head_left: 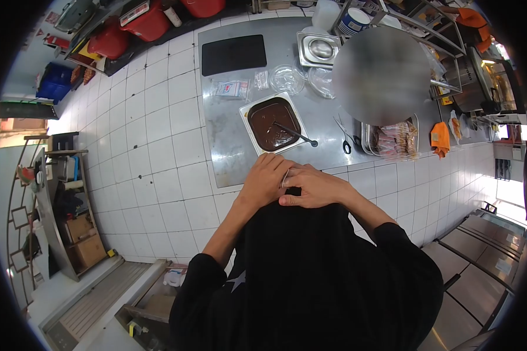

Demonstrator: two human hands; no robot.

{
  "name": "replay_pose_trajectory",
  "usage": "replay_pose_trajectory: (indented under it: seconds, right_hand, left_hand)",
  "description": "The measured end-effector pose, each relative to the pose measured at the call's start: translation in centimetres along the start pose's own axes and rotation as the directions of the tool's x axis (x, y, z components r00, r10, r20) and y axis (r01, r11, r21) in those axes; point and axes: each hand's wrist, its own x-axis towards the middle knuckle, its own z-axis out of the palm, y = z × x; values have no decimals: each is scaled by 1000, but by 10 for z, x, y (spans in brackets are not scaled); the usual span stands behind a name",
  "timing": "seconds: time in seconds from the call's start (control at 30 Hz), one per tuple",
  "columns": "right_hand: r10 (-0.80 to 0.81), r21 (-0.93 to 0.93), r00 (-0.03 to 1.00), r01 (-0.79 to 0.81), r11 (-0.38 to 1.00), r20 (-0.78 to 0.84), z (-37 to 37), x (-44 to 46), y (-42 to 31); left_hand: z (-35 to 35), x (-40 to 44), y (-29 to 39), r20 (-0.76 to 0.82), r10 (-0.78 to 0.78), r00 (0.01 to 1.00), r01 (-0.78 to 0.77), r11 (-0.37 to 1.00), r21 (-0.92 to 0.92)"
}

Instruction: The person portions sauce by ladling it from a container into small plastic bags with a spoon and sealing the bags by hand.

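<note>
My left hand (263,180) and my right hand (317,187) meet in front of my chest, at the near edge of the steel table (228,158). The fingers of both are closed against each other. A thin whitish edge (285,178) shows between them; whatever it belongs to is too small to name. Just beyond my hands stands a square metal pan (247,130) of dark brown sauce (269,120). A dark-handled ladle or spoon (295,134) rests in it, its handle end over the pan's right rim.
Scissors (346,145) lie right of the pan, beside a tray (365,137) of wrapped food packs. Behind are a black mat (234,55), plastic packets (231,88), clear round lids (288,79) and a steel container (320,50). An orange cloth (440,139) lies farther right; a blurred patch hides part of the table.
</note>
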Motion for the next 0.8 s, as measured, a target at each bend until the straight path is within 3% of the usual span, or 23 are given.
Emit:
replay_pose_trajectory:
  seconds: [0.03,0.13,0.17,0.23,0.27,0.33,0.37,0.4,0.43,0.53,0.57,0.7,0.8]
  right_hand:
    - [14,-13,1000,-13,1000,10,0,0,-1]
    - [-42,250,953,121,961,-299,8,-2,16]
    - [1,266,875,147,953,-485,10,-5,24]
    - [105,284,617,200,938,-780,16,-18,47]
    - [75,107,439,49,993,-896,25,-24,80]
    - [385,296,264,-321,900,-884,30,-18,104]
    - [620,585,351,-213,783,-702,30,-16,109]
    - [766,818,459,-133,560,-450,32,-15,113]
    - [802,961,575,-94,261,-161,34,-13,114]
    - [724,974,652,119,193,-223,45,8,130]
    - [721,947,618,148,286,-314,41,18,134]
    - [616,797,595,72,600,-517,13,45,150]
    - [611,862,688,44,504,-392,5,53,153]
  left_hand:
    - [0,0,0,-17,-7,1000,6,1000,-21]
    - [-4,3,-6,-105,-53,993,49,998,-37]
    - [-6,4,-12,-169,-92,981,90,996,-19]
    - [-16,5,-17,-233,-196,953,186,981,-63]
    - [-30,8,-17,-231,-256,939,234,965,-119]
    - [-41,7,-24,-234,-336,912,290,933,-212]
    - [-43,6,-30,-241,-357,902,299,921,-249]
    - [-43,5,-34,-245,-380,892,309,908,-285]
    - [-44,5,-34,-246,-380,891,303,904,-301]
    - [-48,7,-37,-270,-363,892,268,905,-331]
    - [-47,5,-40,-289,-345,893,244,910,-335]
    - [-44,-2,-54,-337,-341,877,211,906,-367]
    - [-44,-6,-57,-309,-457,834,289,839,-461]
